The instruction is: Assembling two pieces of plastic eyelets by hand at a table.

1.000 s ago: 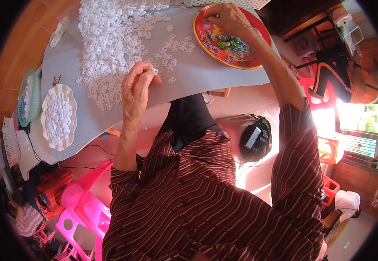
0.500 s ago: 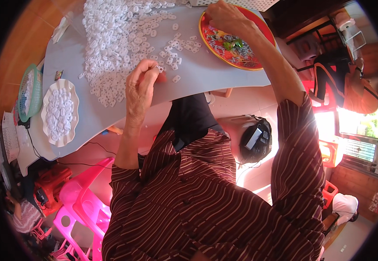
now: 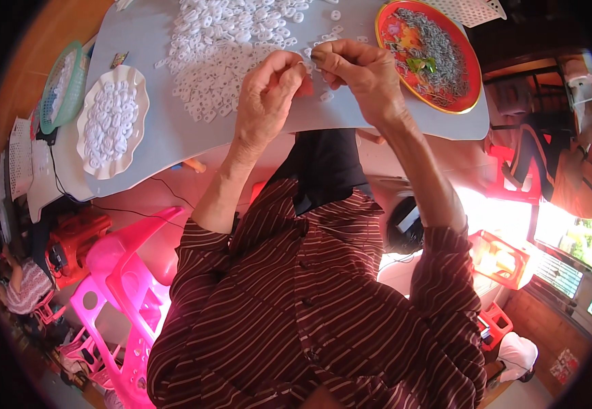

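My left hand (image 3: 268,95) is raised over the near side of the grey table, its thumb and fingers pinched on a small white plastic piece that shows only at the fingertips. Close beside it, my right hand (image 3: 364,78) has thumb and forefinger pressed together; whatever lies between them is too small to make out. The two sets of fingertips nearly meet. Beyond and left of my hands spread many white plastic pieces (image 3: 231,24), with flatter ones (image 3: 207,78) nearer me. Right of my right hand sits a round red tray (image 3: 472,65) holding small grey metal-looking bits (image 3: 442,58).
A scalloped white dish (image 3: 142,102) of white pieces stands at the table's left, beside a green basket (image 3: 72,102). A white perforated basket (image 3: 476,10) is at the far right. Pink chairs (image 3: 129,273) stand lower left. Other people are at both sides.
My right hand has left the red tray and come in beside my left hand. The view has shifted, so the table and tray sit differently in the picture. The left hand keeps its pinch.
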`<action>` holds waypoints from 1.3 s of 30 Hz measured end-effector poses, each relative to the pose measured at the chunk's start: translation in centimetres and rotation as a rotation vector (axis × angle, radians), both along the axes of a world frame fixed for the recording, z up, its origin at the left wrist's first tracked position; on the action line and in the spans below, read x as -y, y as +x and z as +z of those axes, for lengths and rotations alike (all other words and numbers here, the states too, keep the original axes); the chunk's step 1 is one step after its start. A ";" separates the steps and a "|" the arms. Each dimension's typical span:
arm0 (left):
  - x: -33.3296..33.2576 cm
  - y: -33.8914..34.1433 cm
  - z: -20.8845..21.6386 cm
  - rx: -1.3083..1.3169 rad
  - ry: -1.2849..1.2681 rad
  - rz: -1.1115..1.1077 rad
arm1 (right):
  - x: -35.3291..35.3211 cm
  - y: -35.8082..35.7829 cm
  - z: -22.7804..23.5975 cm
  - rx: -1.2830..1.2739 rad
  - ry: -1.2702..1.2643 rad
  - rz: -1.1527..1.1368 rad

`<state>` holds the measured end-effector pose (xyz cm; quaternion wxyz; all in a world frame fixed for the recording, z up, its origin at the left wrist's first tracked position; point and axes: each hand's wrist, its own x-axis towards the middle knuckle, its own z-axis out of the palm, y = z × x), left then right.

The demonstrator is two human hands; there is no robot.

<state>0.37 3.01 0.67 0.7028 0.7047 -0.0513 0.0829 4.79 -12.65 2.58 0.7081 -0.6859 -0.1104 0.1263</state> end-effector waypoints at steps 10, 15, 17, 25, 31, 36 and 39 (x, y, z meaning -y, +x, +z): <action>0.0 -0.2 -0.3 0.039 0.062 -0.009 | -1.8 -1.3 -1.6 -0.057 0.279 -0.158; 0.1 -0.2 0.0 0.023 0.044 0.005 | -1.7 -1.6 -1.6 -0.097 0.292 -0.149; 0.1 -0.2 -0.3 0.031 0.033 0.015 | -1.7 -1.6 -1.7 -0.111 0.285 -0.134; 0.2 -0.1 -0.9 0.094 0.055 0.039 | -1.9 -1.6 -1.9 0.016 0.228 -0.143; 0.2 -0.1 -0.7 0.098 0.077 0.022 | -0.8 -0.4 -1.5 0.039 0.126 0.051; 0.1 -0.2 -0.4 0.127 0.107 0.001 | -0.5 0.3 -1.6 0.094 0.099 0.096; 0.0 -0.1 -0.7 0.170 0.122 0.009 | -0.8 0.2 -1.4 0.127 0.090 0.086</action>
